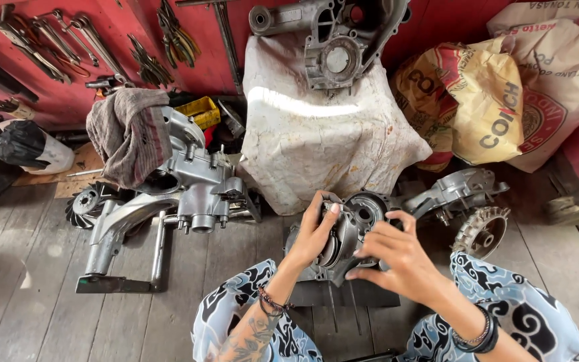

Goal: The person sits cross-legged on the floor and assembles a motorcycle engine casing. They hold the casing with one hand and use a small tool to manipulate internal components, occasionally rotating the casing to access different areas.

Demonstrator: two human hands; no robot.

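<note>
A grey metal engine case half [360,214] stands on a dark mat [350,293] on the wooden floor, between my knees. My left hand [315,231] grips its left rim, thumb over the edge. From the right, my right hand [397,251] presses flat against its near face with fingers spread. The case's round opening shows between the two hands. Its lower part is hidden behind my hands.
A larger engine assembly [189,184] with a rag [129,131] over it lies to the left. Another casing [333,40] rests on a white covered block. Behind the case sits a finned wheel [480,231]. Tools hang on the red wall [68,47]. Sacks [504,100] are piled right.
</note>
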